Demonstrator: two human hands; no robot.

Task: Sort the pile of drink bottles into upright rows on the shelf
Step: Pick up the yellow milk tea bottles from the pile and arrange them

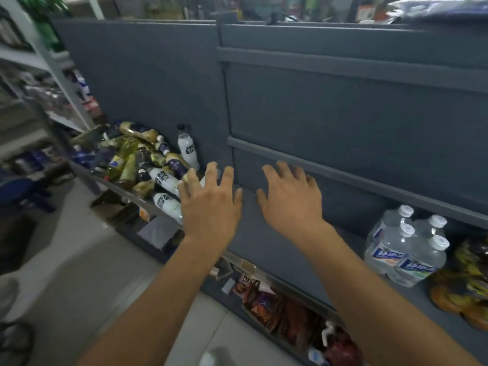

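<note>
Both hands empty, fingers spread wide. My left hand [211, 204] hovers at the near edge of the bottle pile [137, 159]; my right hand [290, 199] is over bare grey shelf [277, 249]. The pile lies jumbled at the shelf's left end; one white bottle [188, 147] already stands against the back panel [343, 107]. I'd take the nearest lying white bottle [165, 179] by its body, not the cap, stand it beside the upright one and build the row rightward, short of the water pack [406, 249].
</note>
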